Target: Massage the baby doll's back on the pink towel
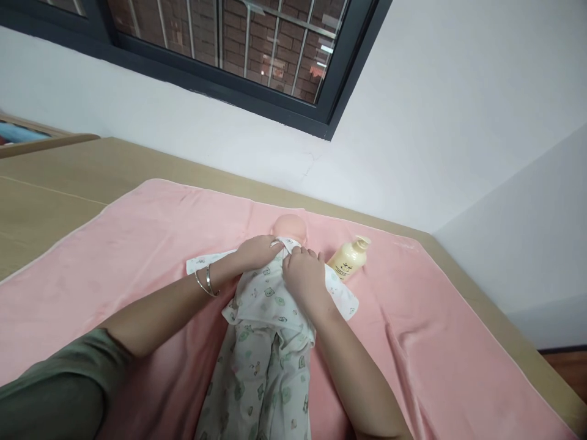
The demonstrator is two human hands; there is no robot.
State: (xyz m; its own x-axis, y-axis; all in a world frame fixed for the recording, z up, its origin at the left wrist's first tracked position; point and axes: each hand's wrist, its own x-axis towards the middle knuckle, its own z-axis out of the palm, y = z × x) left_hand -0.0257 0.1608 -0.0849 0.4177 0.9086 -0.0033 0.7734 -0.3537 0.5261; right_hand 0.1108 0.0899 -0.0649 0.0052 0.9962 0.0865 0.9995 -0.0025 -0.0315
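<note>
A baby doll lies on its back on a pink blanket (183, 214), its smooth round head (290, 226) at the far end. It wears a white printed top (270, 296) and matching trousers (250, 360). My left hand (260, 252), with two bracelets at the wrist, pinches the top's collar from the left, just below the doll's head. Opposite it, my right hand (305, 275) has its fingers curled on the collar's right side and covers part of the chest. The top's sleeves spread out flat to both sides.
A pale yellow pump bottle (349, 258) lies tilted on the blanket, right of the doll's sleeve. Beneath the blanket is a wooden tabletop (132, 160) that meets a white wall (266, 159). A dark-framed window (183, 67) with bars is above.
</note>
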